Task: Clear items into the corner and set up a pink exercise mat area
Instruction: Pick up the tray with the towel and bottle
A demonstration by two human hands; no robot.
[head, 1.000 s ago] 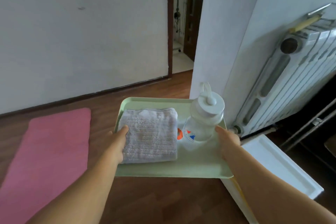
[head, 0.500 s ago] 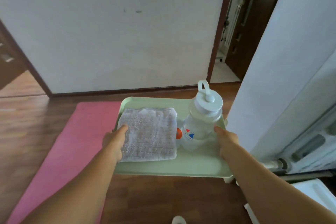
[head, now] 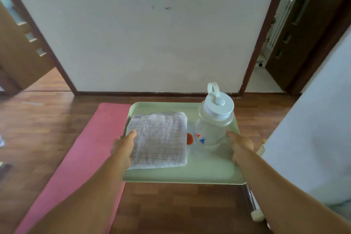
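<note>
- The pale green plastic tray (head: 190,175) is held level, with the fingers of the left hand (head: 123,144) and right hand (head: 241,146) clasping its 2 side rims.
- A folded white towel (head: 159,138) and clear bottle (head: 214,125) are carried on it, above the pink mat (head: 85,157) edge.

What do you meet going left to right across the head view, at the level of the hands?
Pink mat, left hand, folded towel, clear bottle, right hand; both hands grip the green tray.

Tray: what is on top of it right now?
On the tray lie a folded towel and an upright clear bottle. A red thing between them is mostly covered. The left hand and right hand grip its sides; fingers underneath are hidden.
</note>
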